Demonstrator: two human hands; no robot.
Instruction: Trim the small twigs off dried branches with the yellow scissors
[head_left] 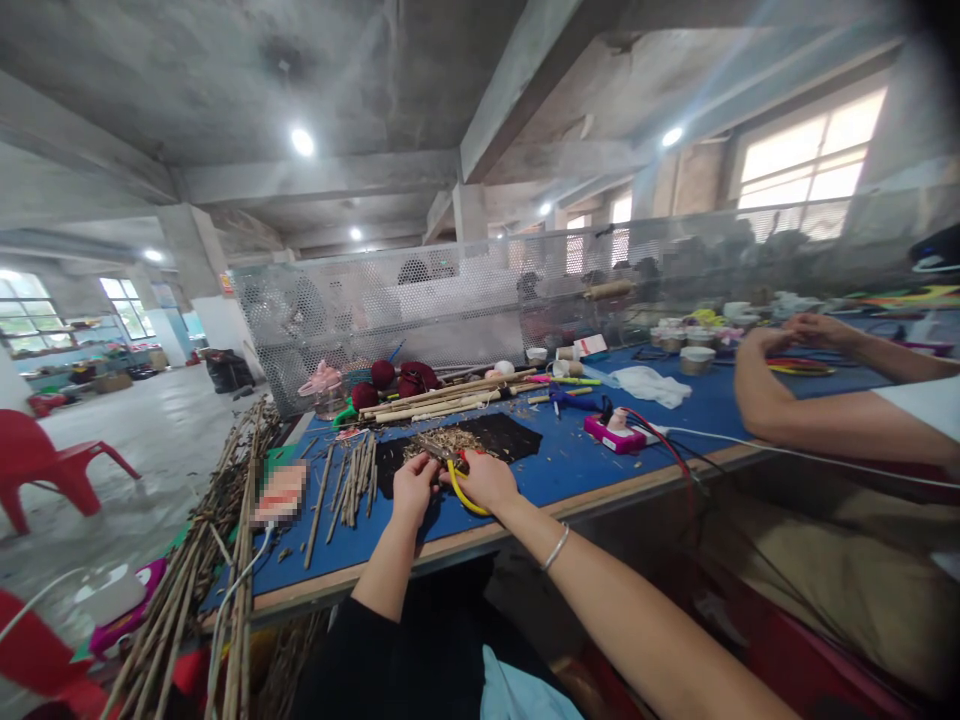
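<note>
Nearest to us, our right hand (487,482) is closed around the yellow-handled cutting pliers (456,472), fingers wrapped over the looped yellow grips, a silver bangle (556,547) on the wrist behind it. Just beside it, our left hand (413,487) is curled shut, pinching something thin at the pliers' tip; we cannot tell exactly what, as it is too small to make out. Both hands rest over the front part of the blue-topped work table (570,465), touching each other at the tool.

Immediately beyond the hands lies a black cloth mat (510,436) carrying a heap of light wood chips (442,441). To the left of our left hand, a row of short brown twig sticks (356,478) lies on the blue surface, and longer dry branches (217,540) hang over the table's left end.

Further back lie pale wooden rods (450,398) and dark red balls (384,375). To the right sits a small pink device (615,432) with red wires. A co-worker's bare arm (810,415) leans on the table at far right. A perforated metal screen (465,300) closes the far edge.
</note>
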